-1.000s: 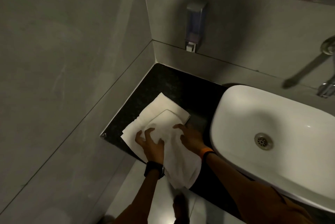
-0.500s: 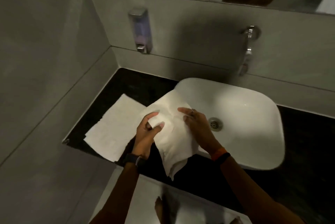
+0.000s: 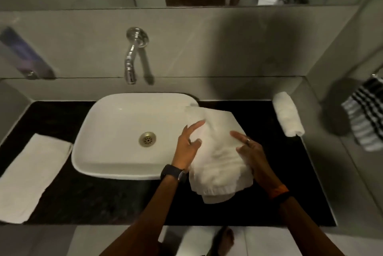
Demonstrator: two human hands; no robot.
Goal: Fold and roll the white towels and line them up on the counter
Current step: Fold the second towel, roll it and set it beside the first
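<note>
A folded white towel (image 3: 217, 152) hangs between my two hands, just right of the sink over the black counter (image 3: 275, 183). My left hand (image 3: 187, 145) grips its left edge, thumb on top. My right hand (image 3: 251, 152) holds its right side, with the fingers spread over the cloth. A second white towel (image 3: 31, 177) lies flat on the counter at the left end. One rolled white towel (image 3: 288, 113) rests at the far right of the counter against the wall.
A white basin (image 3: 116, 127) sits in the middle of the counter under a chrome wall tap (image 3: 132, 56). A soap dispenser (image 3: 24, 56) hangs on the left wall. A striped black-and-white towel (image 3: 366, 114) hangs at the right. A mirror runs along the top.
Both hands lifted the top towel off the stack at the left and carried it right across the basin. The other towel stayed flat on the left. My view swung right.
</note>
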